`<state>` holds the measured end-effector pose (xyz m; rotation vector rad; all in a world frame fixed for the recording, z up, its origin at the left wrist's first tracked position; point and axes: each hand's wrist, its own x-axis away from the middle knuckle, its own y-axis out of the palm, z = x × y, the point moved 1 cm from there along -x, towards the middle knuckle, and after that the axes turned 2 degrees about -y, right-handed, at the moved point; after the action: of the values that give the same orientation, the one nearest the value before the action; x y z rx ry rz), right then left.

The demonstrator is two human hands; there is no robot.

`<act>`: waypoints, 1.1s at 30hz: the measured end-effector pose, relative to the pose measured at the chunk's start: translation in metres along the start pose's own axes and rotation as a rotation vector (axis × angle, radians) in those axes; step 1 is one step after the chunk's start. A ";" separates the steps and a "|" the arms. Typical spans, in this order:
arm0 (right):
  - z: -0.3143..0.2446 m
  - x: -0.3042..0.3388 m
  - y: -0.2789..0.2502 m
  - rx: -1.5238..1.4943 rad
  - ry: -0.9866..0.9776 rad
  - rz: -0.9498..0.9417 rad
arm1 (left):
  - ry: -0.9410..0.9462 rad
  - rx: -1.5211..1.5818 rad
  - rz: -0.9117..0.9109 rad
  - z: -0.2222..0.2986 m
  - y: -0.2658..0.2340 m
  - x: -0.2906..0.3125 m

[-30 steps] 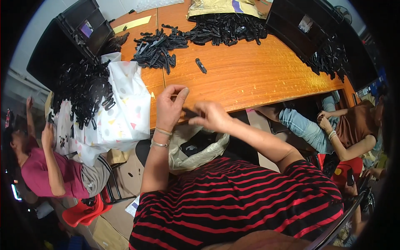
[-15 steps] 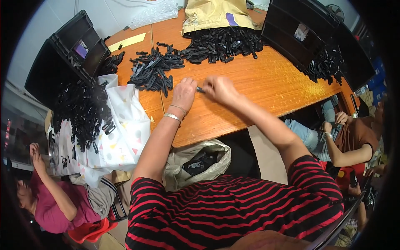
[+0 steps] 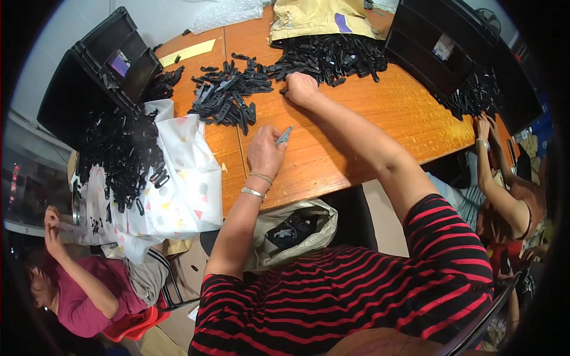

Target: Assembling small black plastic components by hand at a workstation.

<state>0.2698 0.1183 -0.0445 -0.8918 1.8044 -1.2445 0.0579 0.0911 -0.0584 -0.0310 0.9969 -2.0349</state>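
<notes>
My left hand (image 3: pixel 265 153) rests on the orange wooden table (image 3: pixel 368 124) and holds a small grey-black plastic piece (image 3: pixel 284 136) between its fingers. My right hand (image 3: pixel 300 88) reaches far forward, fingers closed at the near edge of a big heap of black plastic pieces (image 3: pixel 332 58) that spills out of a tan bag (image 3: pixel 314 16). Whether it has hold of a piece is hidden by the fist. A second, smaller heap of black pieces (image 3: pixel 228 95) lies just left of that hand.
A white patterned sheet (image 3: pixel 178 184) at the table's left end carries more black pieces (image 3: pixel 122 154). Black crates stand at the back left (image 3: pixel 95 65) and back right (image 3: pixel 451 47). A plastic bag (image 3: pixel 297 228) hangs below the table edge. Other people sit at the left (image 3: pixel 77 285) and right (image 3: pixel 504 196).
Both hands were together at the table edge, then moved forward. Now my right hand has stretched to the far heap while my left hand stays back with the small piece.
</notes>
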 end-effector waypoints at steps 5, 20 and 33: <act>0.014 0.018 -0.003 -0.176 0.036 -0.126 | -0.124 0.165 -0.075 -0.009 0.011 -0.008; -0.009 0.141 -0.043 -1.301 0.175 -0.263 | -0.482 1.052 -0.125 0.012 0.003 0.018; -0.031 0.188 -0.073 -1.130 0.055 -0.090 | -0.287 0.930 -0.211 0.041 -0.026 0.034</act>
<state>0.1636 -0.0513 -0.0042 -1.5255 2.5260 -0.1726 0.0333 0.0494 -0.0241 0.0666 -0.1875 -2.4173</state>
